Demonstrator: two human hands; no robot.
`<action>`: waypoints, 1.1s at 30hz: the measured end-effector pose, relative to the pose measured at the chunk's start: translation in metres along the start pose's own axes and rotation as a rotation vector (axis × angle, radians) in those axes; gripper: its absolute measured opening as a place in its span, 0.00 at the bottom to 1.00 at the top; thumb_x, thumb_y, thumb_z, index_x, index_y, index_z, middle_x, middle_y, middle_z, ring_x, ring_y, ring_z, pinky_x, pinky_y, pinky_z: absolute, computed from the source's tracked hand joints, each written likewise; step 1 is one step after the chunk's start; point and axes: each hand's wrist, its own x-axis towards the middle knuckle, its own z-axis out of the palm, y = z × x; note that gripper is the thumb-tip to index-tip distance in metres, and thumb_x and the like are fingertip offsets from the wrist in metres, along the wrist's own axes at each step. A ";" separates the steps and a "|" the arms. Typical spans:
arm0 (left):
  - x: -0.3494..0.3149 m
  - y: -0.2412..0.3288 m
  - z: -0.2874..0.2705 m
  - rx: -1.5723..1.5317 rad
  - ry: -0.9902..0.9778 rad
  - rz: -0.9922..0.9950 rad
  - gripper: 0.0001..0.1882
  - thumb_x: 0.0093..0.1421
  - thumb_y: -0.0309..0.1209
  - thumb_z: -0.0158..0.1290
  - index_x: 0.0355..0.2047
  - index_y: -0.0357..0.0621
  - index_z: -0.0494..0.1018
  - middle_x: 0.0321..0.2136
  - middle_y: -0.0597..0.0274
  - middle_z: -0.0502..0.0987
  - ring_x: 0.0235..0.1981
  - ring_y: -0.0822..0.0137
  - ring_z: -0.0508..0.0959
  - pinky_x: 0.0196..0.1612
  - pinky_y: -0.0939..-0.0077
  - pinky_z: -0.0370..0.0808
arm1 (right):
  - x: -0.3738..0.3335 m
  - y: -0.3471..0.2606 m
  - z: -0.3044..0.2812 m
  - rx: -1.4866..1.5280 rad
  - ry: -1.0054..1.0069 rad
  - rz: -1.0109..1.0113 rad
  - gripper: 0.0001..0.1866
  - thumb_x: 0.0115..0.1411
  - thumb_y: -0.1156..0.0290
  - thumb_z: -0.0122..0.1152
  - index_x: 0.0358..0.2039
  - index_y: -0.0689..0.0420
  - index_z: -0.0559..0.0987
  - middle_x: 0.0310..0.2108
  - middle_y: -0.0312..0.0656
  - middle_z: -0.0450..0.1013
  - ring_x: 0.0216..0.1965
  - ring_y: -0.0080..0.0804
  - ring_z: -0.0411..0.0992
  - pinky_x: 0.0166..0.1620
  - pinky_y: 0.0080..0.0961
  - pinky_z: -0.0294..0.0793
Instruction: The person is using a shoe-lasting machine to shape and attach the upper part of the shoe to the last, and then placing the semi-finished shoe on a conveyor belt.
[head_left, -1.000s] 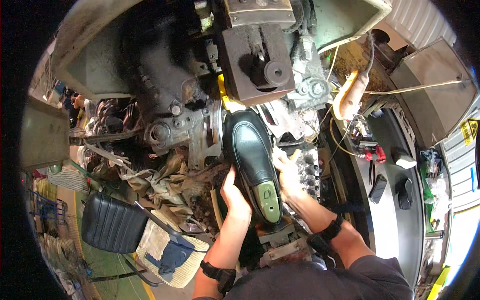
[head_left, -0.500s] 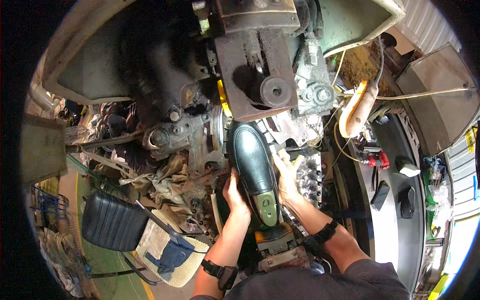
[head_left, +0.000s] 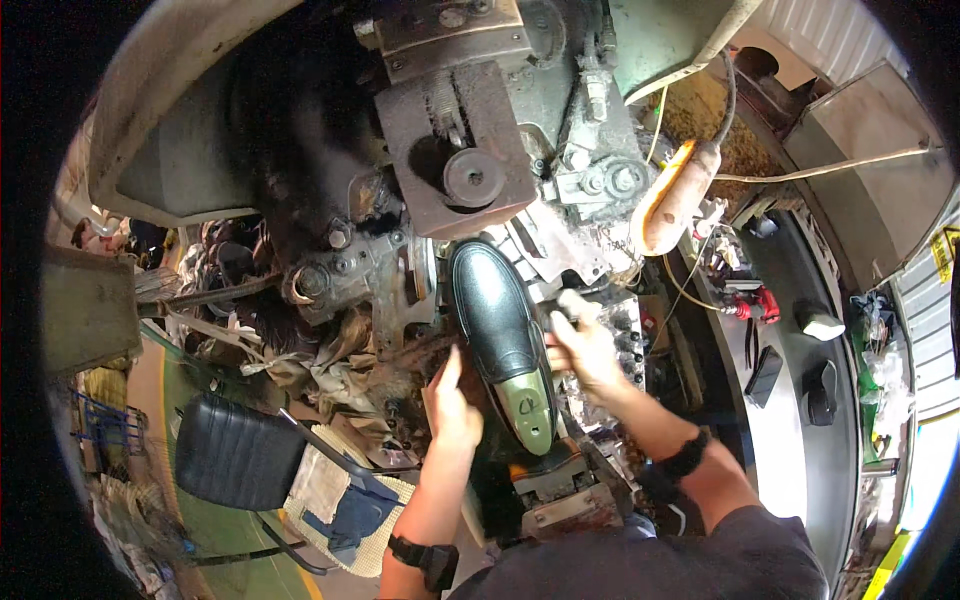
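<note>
In the head view, the black, glossy leather slip-on shoe (head_left: 490, 305) lies between the two hands, upper facing upward. Its long axis runs away from the person, toe pointing ahead and slightly left, heel end back and slightly right. The smooth olive-green shoe last (head_left: 527, 405) shows in the shoe's opening. Just beyond the shoe's toe stands the dark brown, boxy metal block (head_left: 415, 165); just behind its heel sits a dark machine rest with an orange edge (head_left: 548, 468).

The bare left hand (head_left: 453, 407) is beside the shoe's left flank, index finger extended, nothing visible in its grasp; a narrow dark gap seems to part them. The bare right hand (head_left: 587, 357) appears nearer, beside the right flank, its fingers bent and pointing toward the shoe. Whether they touch it, or pinch the blurred pale knob-like thing (head_left: 575, 307) right of the shoe, I cannot tell.
</note>
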 end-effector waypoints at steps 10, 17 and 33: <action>-0.039 0.007 -0.091 -0.031 0.162 0.126 0.11 0.64 0.35 0.59 0.41 0.43 0.75 0.37 0.61 0.78 0.41 0.62 0.79 0.53 0.63 0.76 | 0.056 0.079 -0.194 -0.350 0.183 0.033 0.44 0.57 0.77 0.65 0.69 0.63 0.50 0.59 0.54 0.70 0.59 0.40 0.68 0.61 0.36 0.66; -0.060 0.005 -0.140 -0.004 0.318 0.169 0.12 0.64 0.38 0.59 0.40 0.44 0.74 0.37 0.62 0.78 0.40 0.64 0.77 0.53 0.65 0.75 | 0.051 0.101 -0.187 -0.528 0.300 0.061 0.53 0.51 0.73 0.69 0.71 0.67 0.45 0.40 0.47 0.78 0.42 0.35 0.76 0.46 0.30 0.75; -0.039 -0.107 -0.329 0.564 0.646 -0.074 0.14 0.60 0.23 0.56 0.46 0.33 0.76 0.27 0.62 0.78 0.22 0.70 0.74 0.24 0.76 0.68 | -0.013 0.195 -0.282 -0.045 0.368 0.252 0.22 0.56 0.83 0.62 0.49 0.64 0.65 0.31 0.40 0.72 0.25 0.24 0.70 0.23 0.22 0.67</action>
